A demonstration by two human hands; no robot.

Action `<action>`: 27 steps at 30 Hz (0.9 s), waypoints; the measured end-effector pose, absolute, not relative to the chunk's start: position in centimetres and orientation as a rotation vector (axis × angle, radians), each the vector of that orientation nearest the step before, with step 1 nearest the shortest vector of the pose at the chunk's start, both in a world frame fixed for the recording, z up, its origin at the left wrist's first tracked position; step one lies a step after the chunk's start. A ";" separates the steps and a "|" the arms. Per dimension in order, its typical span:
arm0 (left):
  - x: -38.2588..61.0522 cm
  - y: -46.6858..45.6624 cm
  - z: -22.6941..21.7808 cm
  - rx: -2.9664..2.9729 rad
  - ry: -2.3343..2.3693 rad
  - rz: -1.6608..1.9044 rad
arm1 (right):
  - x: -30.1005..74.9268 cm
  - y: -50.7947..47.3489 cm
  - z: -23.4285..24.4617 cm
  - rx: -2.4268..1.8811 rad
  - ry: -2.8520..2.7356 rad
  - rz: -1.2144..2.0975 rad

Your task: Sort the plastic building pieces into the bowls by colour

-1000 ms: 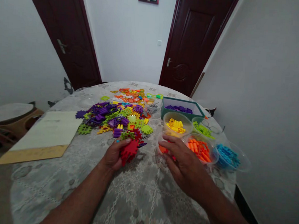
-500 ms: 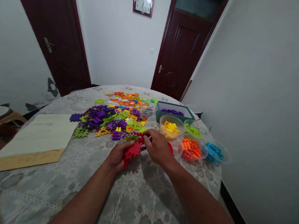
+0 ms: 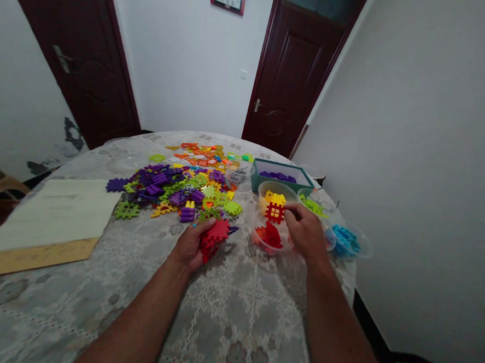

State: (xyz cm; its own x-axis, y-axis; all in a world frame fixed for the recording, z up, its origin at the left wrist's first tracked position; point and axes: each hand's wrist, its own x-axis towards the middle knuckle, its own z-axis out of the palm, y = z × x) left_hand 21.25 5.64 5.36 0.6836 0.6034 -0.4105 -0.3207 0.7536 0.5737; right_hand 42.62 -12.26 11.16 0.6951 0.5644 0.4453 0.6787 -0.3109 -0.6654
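My left hand is closed around a few red toothed building pieces, held low over the table's middle. Between the thumb and fingers of my right hand is a red window-shaped building piece with square openings. That piece hangs above a clear bowl with red pieces in it. Just behind is a bowl of yellow pieces. A loose mixed heap of purple, green and yellow pieces lies beyond my left hand.
A teal box holds purple pieces. Bowls of green pieces and blue pieces stand to the right. A paper sheet covers the table's left side. Orange pieces are spread at the back.
My right hand has moved right, away from my left hand, carrying the red window-shaped piece over the bowl of red pieces. My left hand still grips its red pieces in nearly the same place.
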 end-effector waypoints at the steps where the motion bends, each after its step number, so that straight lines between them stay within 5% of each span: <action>1: 21.3 5.7 5.3 0.487 0.624 0.555 | 42.7 -12.1 10.5 -2.023 -0.957 -0.226; 6: 21.6 5.8 5.0 0.482 0.619 0.566 | 41.4 -11.5 8.4 -1.939 -1.068 -0.525; 18: 21.8 4.9 5.3 0.431 0.491 0.562 | 34.1 -10.1 8.6 -1.689 -1.785 -0.504; 27: 21.0 5.5 6.2 0.514 0.581 0.575 | 41.3 -12.8 8.6 -1.950 -1.351 -0.630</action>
